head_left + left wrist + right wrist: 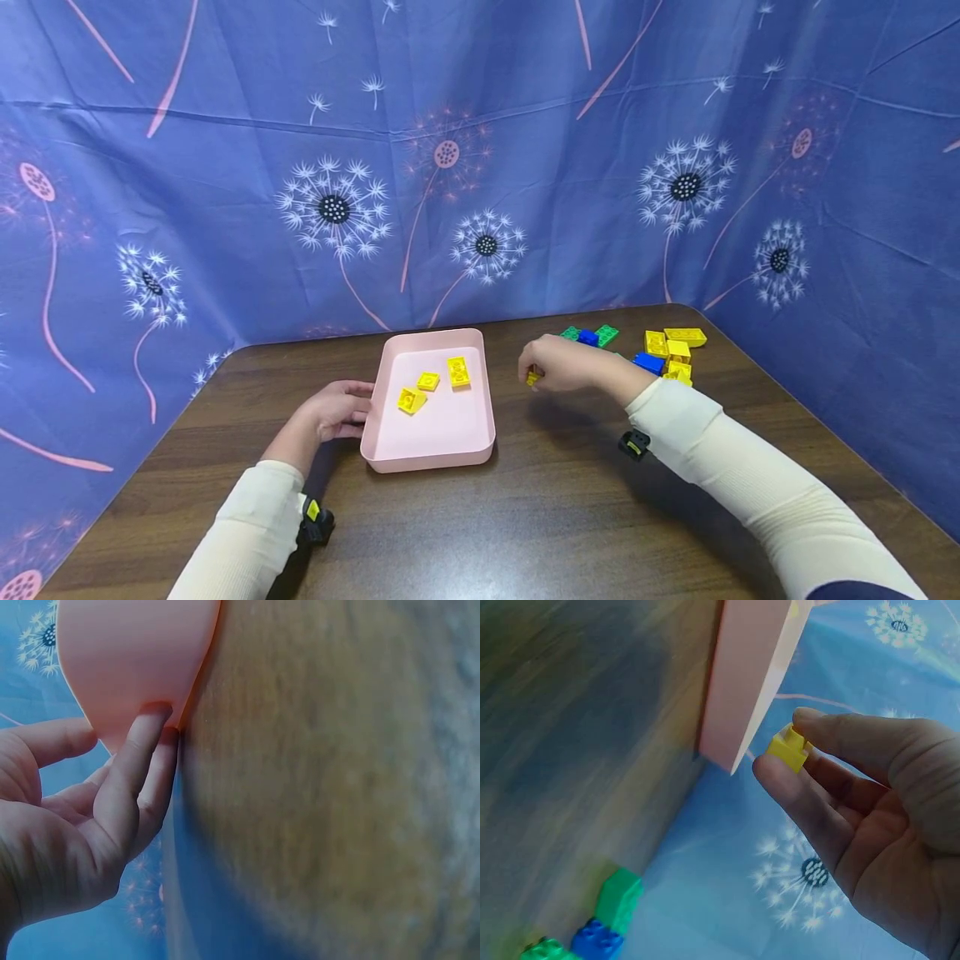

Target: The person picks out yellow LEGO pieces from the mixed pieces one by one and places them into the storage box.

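Note:
My right hand is raised over the table, just right of the pink tray. Its thumb and fingertips pinch a small yellow toy brick, whose hollow side shows in the right wrist view. My left hand is at the tray's left side, fingers fairly straight. In the left wrist view, its fingertips touch the outer wall of the pink tray, with the thumb at the rim. Inside the tray lie a yellow brick, a small square yellow piece and a sloped yellow brick, all apart.
Right of my right hand are several yellow bricks and a blue brick. Behind that hand, green bricks and another blue brick sit near the back edge. A blue dandelion-print cloth hangs behind the wooden table.

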Tool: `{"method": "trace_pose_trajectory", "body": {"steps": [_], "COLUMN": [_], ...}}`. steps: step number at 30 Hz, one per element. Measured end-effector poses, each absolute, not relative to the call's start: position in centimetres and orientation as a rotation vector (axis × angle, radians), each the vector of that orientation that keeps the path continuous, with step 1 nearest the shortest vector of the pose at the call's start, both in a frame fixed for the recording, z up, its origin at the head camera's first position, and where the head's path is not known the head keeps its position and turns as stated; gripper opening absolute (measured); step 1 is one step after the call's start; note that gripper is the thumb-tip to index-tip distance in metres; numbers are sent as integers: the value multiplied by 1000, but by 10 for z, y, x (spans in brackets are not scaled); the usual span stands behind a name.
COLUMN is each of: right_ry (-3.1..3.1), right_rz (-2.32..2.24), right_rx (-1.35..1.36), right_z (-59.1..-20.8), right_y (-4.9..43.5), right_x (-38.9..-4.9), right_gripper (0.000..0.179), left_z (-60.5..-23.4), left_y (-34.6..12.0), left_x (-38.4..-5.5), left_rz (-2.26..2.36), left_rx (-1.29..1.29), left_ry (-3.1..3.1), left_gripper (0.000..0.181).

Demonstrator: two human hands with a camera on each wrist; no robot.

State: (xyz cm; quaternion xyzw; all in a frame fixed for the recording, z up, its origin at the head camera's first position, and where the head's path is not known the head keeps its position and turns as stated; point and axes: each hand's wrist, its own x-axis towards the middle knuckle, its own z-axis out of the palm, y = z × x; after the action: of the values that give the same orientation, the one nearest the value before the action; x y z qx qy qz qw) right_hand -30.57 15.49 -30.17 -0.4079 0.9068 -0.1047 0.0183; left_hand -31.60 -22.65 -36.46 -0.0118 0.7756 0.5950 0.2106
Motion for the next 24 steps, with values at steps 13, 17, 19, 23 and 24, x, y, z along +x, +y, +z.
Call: {"method": "trace_pose_trajectory", "body": {"steps": [13,17,19,23,24], "right_ry": [2765,2746,2730,2698,2692], "right_rz": [-300,-263,-248,-227,-215], "right_rx": [-1398,-1422,-1428,-1448,-1461], "right_z": [-296,-292,-291,-291,-290], "right_y": [108,92,85,73,70], "right_x": [-303,-302,-302,-301,-300], "right_gripper": [14,15,16,16,16], "left_z": [-363,-364,-364,-365,-365], "left_y": [-228,-227,-227,-227,-227], "left_x": [-317,-317,-317,-317,-317], "left_rz": [1664,1673,1670,1662,1662], "left_rx": [-47,-43,-46,-51,-49], "left_ry": [2156,2150,2152,2159,2158], "left_gripper": [59,60,59,59,59]}}
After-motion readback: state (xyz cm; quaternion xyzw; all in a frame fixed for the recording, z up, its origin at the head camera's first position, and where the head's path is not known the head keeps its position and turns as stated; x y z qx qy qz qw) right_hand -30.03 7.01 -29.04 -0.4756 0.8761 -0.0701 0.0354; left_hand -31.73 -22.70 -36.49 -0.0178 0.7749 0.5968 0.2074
